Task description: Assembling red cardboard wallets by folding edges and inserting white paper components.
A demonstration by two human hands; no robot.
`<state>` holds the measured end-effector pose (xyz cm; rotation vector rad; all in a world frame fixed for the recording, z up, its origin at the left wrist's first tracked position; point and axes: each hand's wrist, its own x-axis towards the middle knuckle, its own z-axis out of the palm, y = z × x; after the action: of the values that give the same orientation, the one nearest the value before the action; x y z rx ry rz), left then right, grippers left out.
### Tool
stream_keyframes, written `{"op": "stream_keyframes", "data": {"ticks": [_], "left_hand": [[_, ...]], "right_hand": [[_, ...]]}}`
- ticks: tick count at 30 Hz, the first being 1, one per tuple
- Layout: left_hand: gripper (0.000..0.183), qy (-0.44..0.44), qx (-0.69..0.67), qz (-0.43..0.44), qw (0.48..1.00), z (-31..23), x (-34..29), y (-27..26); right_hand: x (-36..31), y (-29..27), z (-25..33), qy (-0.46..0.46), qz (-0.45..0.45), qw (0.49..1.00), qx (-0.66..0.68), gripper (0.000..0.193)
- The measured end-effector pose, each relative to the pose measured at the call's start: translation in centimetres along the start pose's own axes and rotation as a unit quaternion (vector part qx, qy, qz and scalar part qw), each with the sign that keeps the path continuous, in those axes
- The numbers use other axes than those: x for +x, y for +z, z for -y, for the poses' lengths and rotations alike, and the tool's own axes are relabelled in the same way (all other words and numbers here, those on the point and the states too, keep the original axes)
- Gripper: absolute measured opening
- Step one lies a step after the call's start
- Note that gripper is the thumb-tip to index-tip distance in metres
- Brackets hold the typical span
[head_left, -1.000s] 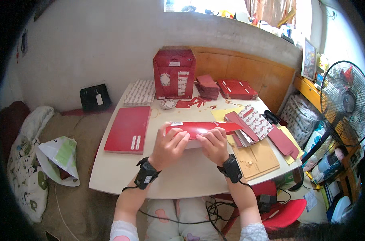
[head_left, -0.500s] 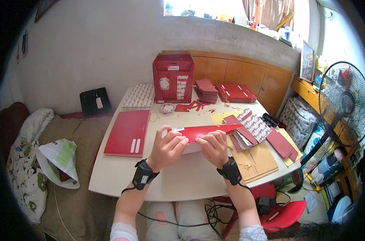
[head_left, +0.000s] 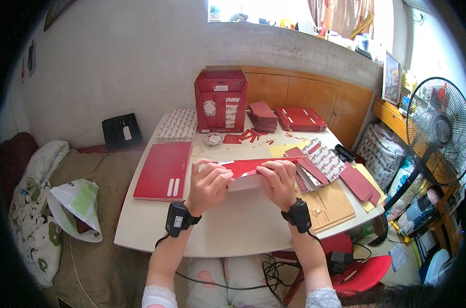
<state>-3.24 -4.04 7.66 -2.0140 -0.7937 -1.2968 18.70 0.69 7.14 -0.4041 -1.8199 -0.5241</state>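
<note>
Red card (head_left: 241,167), glossy, smooth, approx. strip-shaped; L hand (head_left: 209,186) & R hand (head_left: 278,183) both clamped on it.

Red card (head_left: 243,167), mid-table: paperboard by look, glossy face with bright glints. Red sheet stack (head_left: 158,169), left: smooth card, slight sheen. Tabletop (head_left: 233,233): smooth, low sheen. Tan cardboard (head_left: 333,208), right: matt. Headboard (head_left: 310,92), far: wood, smooth, faintly varnished. Wall (head_left: 120,66): plaster-like, matt, uneven. Seat (head_left: 369,277), near right: smooth, glossy plastic. Bag (head_left: 76,208), left: thin, creased plastic. Wrist units (head_left: 180,219): dark, mostly matt plastic.
</note>
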Motion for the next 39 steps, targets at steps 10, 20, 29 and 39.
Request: {"op": "stream_keyframes", "data": {"ticks": [10,20,29,39], "left_hand": [[0.01,-0.009,-0.001,0.034,0.999,0.4,1.1,-1.4],[0.01,-0.017,-0.002,-0.005,1.0,1.2,0.6,-0.9],[0.006,-0.046,0.001,-0.019,0.999,1.9,0.7,-1.4],[0.004,-0.042,0.028,-0.051,0.997,2.6,0.5,-1.7]], "right_hand": [[-0.3,-0.5,-0.2,-0.002,0.018,1.0,0.007,0.025],[0.1,-0.6,-0.7,0.02,0.005,1.0,0.022,0.022],[0.0,-1.7,-1.9,0.059,0.014,0.996,-0.06,0.026],[0.0,-2.0,-2.5,0.071,0.0,0.994,-0.08,0.024]]}}
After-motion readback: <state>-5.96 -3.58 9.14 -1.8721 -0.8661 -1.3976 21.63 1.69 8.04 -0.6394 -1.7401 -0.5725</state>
